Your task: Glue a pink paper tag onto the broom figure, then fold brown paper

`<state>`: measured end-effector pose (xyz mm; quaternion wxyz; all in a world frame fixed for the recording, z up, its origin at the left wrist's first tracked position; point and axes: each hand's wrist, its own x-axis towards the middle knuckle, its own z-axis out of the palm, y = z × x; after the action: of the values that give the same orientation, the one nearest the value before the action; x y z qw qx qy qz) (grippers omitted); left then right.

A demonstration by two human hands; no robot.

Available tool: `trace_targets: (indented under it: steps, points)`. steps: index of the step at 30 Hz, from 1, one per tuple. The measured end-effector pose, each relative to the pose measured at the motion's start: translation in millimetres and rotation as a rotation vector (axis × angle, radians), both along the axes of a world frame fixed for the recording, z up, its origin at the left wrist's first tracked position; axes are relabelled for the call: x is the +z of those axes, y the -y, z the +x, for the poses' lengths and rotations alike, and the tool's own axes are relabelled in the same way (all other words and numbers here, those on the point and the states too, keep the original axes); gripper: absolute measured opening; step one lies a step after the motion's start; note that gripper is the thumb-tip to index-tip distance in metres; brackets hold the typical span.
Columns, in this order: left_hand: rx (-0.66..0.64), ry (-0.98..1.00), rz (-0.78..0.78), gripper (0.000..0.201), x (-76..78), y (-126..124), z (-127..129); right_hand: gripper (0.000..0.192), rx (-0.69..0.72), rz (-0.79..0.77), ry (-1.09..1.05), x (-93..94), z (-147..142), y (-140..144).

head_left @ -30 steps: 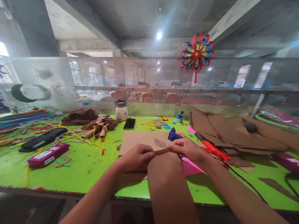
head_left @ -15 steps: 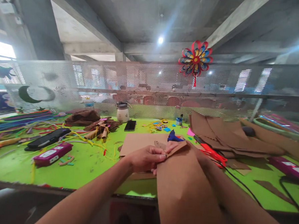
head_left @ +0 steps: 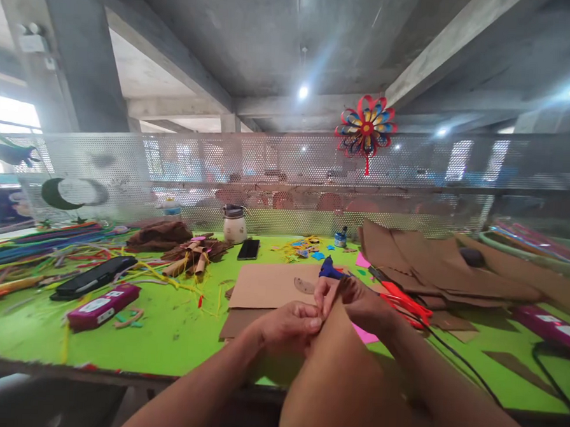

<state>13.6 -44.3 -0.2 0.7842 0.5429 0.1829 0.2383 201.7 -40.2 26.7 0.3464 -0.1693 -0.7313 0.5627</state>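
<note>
A large sheet of brown kraft paper (head_left: 340,382) hangs from my hands over the table's front edge, its near part bulging toward me. My left hand (head_left: 292,322) pinches the sheet's upper left edge between thumb and fingers. Close beside it, my right hand (head_left: 361,300) grips the top of the sheet, with the fingertips partly behind the paper. Just beyond my hands lies a blue glue gun (head_left: 329,267), partly covered by them. Under it is a flat piece of brown card (head_left: 262,284) with a curved outline drawn on it.
Red-handled scissors (head_left: 407,303) and stacked brown paper (head_left: 430,259) lie to the right, near a black cable (head_left: 459,356). On the left are a purple power strip (head_left: 103,306), a black case (head_left: 93,277) and coloured strips (head_left: 49,246). A phone (head_left: 248,250) and white jar (head_left: 235,227) stand farther back.
The top of the brown paper has turned from a broad flat face to a more edge-on, curved one. My right hand now shows more, and a pink paper has come into sight below it.
</note>
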Motion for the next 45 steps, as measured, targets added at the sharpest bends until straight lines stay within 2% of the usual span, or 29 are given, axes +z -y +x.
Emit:
trace_targets:
  steps: [3,6,8,9,11,13,17,21,25,29,36,45]
  points:
    - [0.090,-0.076,0.110,0.034,9.6,0,-7,0.034,-0.052,-0.085,-0.077,-1.8,2,-4]
    - [0.304,-0.158,0.304,0.031,22.3,-12,-24,0.035,-0.163,-0.153,-0.080,-3.1,2,-10]
    - [0.431,-0.148,0.375,0.033,29.7,-23,-37,0.035,-0.173,-0.189,0.010,-5.2,1,-12]
    - [0.501,-0.142,0.360,0.035,32.3,-27,-42,0.034,-0.166,-0.192,0.075,-6.9,-1,-14]
    - [0.586,-0.216,0.393,0.038,33.9,-31,-49,0.032,-0.144,-0.153,0.217,-11.6,-6,-16]
    - [0.583,-0.387,0.530,0.040,31.1,-30,-50,0.029,-0.140,-0.053,0.329,-17.4,-12,-19]
    - [0.458,-0.716,0.881,0.035,21.5,-21,-45,0.024,-0.219,0.224,0.444,-27.1,-21,-28]
    - [0.407,-0.790,1.103,0.031,15.7,-23,-44,0.021,-0.346,0.486,0.578,-30.9,-24,-31]
    - [0.380,-0.885,1.270,0.031,9.2,-31,-45,0.019,-0.423,0.650,0.645,-34.4,-23,-31]
    - [0.369,-0.949,1.343,0.021,2.5,-36,-49,0.013,-0.425,0.791,0.648,-40.4,-19,-35]
    - [0.346,-0.950,1.410,0.019,-0.7,-37,-48,0.009,-0.404,0.733,0.607,-46.1,-16,-38]
    - [0.371,-0.955,1.418,0.021,-1.1,-36,-38,0.012,-0.385,0.808,0.613,-48.2,-19,-41]
